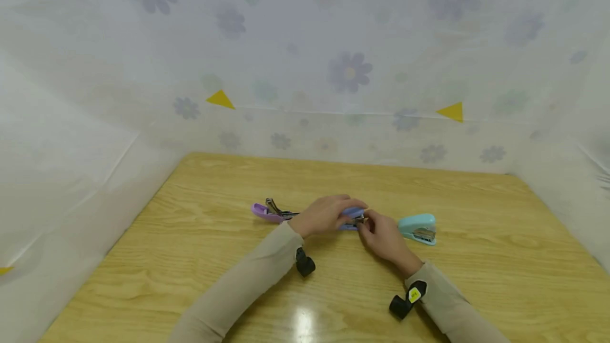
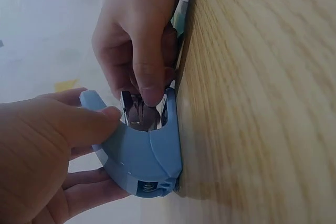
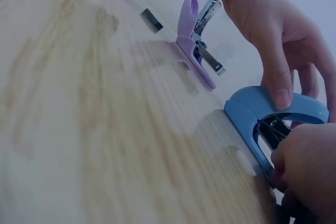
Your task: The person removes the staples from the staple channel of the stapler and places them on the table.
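Observation:
A blue stapler (image 2: 134, 150) stands on the table with its jaws spread, between both hands. My left hand (image 1: 324, 215) grips its upper arm, thumb on one side and fingers on the other. At the stapler's front end, my right hand (image 1: 383, 234) pinches the metal staple rail (image 3: 273, 129) with thumb and curled fingers; its fingertips are partly hidden. To the left lies a purple stapler (image 3: 186, 32), opened wide with its metal parts raised. A teal stapler (image 1: 416, 222) sits just right of my right hand.
A short dark strip of staples (image 3: 151, 20) lies on the wooden table (image 1: 229, 285) near the purple stapler. White flowered sheeting (image 1: 295, 136) hangs behind the table's far edge and along both sides.

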Tool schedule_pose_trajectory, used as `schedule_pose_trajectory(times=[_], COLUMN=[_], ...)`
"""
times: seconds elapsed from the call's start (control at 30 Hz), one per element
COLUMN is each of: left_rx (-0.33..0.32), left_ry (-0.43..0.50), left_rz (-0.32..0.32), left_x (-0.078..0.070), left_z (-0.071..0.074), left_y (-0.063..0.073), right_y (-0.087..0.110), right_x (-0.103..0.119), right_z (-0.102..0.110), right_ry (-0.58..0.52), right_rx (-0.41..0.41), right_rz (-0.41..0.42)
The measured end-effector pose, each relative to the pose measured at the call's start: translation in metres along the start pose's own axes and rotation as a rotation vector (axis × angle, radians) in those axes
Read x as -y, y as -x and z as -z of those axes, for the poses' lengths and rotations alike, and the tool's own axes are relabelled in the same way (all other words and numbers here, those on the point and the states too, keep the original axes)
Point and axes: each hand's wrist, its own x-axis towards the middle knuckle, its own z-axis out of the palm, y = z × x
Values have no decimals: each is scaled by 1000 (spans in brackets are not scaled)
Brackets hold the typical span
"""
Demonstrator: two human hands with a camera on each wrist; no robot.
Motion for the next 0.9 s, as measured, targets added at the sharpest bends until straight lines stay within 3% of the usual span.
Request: schedule_pose_trajectory(times=[0.27, 0.47, 0.7, 0.9], left_rx=[45, 38, -34, -97], left_ry=[73, 141, 71, 101], left_rz=[21, 17, 60, 74], left_x=[0, 3, 4, 7], left_z=[2, 6, 14, 21], left_y=[1, 5, 14, 22], right_y=[0, -2, -4, -5], right_x=[-1, -1, 4, 6], right_z=[3, 4, 2, 2], right_ry=[-21, -20, -7, 5], right_rx=[33, 40, 75, 85], right_rz=[-10, -18, -45, -87])
